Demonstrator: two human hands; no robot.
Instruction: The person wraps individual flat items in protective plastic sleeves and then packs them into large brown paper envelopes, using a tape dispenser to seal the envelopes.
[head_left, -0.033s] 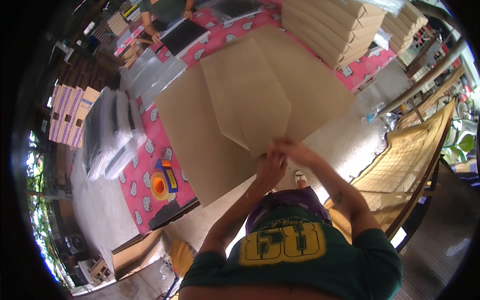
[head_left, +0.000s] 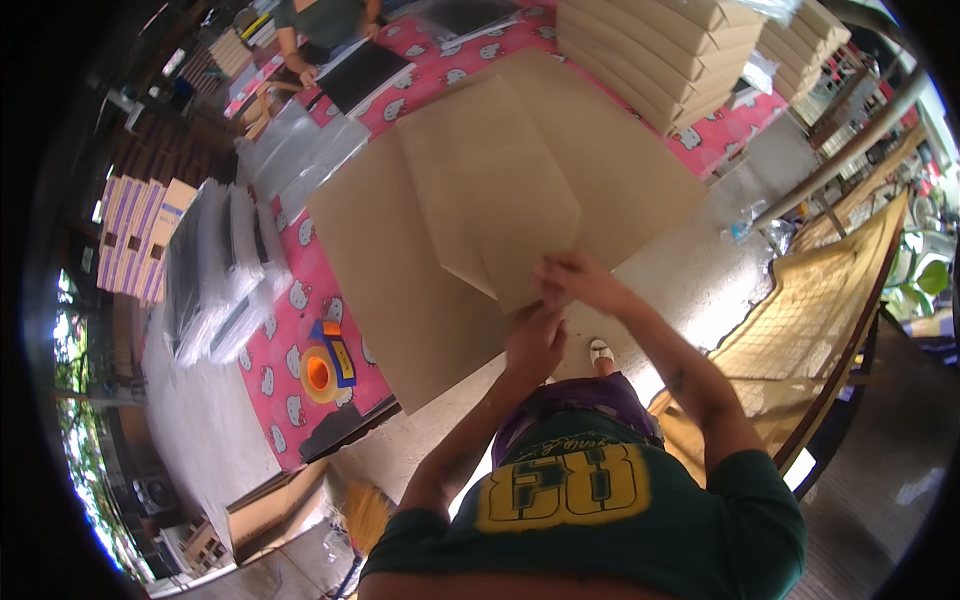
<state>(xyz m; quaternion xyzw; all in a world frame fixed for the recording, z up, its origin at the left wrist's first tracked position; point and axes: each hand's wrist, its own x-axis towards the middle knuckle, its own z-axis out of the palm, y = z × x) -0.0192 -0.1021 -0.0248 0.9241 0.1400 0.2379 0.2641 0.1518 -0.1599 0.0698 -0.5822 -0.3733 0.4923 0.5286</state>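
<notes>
A large sheet of brown kraft paper (head_left: 370, 270) lies spread on the table. On it sits a flat bundle wrapped in brown paper (head_left: 490, 180), its sides folded in and its near end tapering toward me. My left hand (head_left: 536, 338) is at that narrow near end by the table edge, fingers closed on the paper. Just above and to the right, my right hand (head_left: 575, 282) has its fingers curled at the same end, close against the left. The fingertips are slightly blurred, and the paper under them is partly hidden.
A tape roll in a dispenser (head_left: 322, 370) rests on the pink patterned tablecloth (head_left: 290, 405). Left stand plastic-wrapped stacks (head_left: 215, 265) and clear plastic sheets (head_left: 300, 150). Brown parcels (head_left: 660, 60) are piled at far right. Across the table, another person's hand (head_left: 308, 75) is beside a black panel (head_left: 365, 78).
My right hand has shifted slightly up and its fingers are more curled. My left hand has moved a little toward me and left. The wrapped bundle looks nearly the same.
</notes>
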